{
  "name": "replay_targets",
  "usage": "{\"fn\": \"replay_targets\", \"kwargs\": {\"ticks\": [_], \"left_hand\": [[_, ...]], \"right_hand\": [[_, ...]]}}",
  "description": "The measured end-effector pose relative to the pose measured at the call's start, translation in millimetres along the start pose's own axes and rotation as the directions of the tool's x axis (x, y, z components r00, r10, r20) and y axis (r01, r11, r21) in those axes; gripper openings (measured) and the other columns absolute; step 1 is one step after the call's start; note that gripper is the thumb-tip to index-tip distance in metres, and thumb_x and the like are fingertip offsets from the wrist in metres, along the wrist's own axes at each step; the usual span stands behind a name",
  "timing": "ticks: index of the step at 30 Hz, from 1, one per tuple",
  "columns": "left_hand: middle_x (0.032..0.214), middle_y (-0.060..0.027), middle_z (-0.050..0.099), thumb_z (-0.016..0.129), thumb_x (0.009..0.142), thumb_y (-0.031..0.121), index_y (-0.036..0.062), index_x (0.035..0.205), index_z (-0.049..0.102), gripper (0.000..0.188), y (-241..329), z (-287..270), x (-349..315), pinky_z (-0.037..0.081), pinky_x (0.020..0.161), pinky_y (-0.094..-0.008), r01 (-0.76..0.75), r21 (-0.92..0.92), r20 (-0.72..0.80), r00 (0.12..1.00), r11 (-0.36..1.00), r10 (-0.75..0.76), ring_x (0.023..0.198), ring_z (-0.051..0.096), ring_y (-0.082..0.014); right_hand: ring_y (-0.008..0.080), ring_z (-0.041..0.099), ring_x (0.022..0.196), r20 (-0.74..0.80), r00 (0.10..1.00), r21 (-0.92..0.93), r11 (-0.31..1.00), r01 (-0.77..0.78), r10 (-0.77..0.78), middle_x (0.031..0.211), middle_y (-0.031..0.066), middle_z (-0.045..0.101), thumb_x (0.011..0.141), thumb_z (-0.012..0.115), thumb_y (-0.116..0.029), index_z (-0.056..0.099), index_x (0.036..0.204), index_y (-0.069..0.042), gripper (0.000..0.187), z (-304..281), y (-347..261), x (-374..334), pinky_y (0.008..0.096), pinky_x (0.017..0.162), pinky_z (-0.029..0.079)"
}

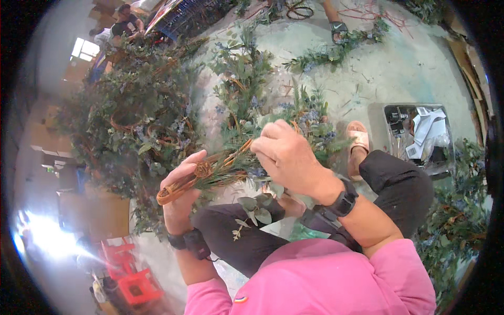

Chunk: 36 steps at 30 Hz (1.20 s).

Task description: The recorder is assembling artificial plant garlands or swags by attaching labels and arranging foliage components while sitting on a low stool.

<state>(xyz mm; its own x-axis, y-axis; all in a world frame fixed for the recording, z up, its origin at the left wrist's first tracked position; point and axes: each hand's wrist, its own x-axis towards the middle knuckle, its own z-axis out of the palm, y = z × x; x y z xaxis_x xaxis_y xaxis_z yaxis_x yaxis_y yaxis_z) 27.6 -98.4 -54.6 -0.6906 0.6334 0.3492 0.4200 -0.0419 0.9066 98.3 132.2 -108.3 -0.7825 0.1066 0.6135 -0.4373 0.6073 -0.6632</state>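
Observation:
A leafy artificial garland with blue flowers and a brown vine-like stem stretches across my lap. Its looped, twine-wrapped brown end lies in my left hand, which is closed round it with some fingers extended. Over the garland's middle, my right hand has its fingers curled into a pinch. A brown strand runs up to those fingertips, but what they hold is hidden. Below the garland hangs a sprig of round grey-green leaves.
A big heap of similar garlands lies left. A black tray with papers stands right, near more greenery. Ahead, another person's gloved hand touches a garland. Red plastic stools are at lower left; people sit far left.

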Motion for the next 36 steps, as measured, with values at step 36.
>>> {"fn": "replay_targets", "kwargs": {"ticks": [36], "left_hand": [[0.119,-0.0095,0.042,0.063,0.071,-0.002,0.0002,0.123,0.034,0.060,-25,46,6,0.032,0.095,-0.0312,0.166,0.431,-0.519,0.850,0.887,0.093,0.109,0.042,-0.0183]], "right_hand": [[0.0340,0.057,0.076,0.402,0.915,-0.077,0.997,-0.018,0.048,0.074,0.0162,0.056,0.070,0.054,-0.008,0.059,0.073,0.000,0.010,2,-7,50,0.0419,0.068,0.047]]}}
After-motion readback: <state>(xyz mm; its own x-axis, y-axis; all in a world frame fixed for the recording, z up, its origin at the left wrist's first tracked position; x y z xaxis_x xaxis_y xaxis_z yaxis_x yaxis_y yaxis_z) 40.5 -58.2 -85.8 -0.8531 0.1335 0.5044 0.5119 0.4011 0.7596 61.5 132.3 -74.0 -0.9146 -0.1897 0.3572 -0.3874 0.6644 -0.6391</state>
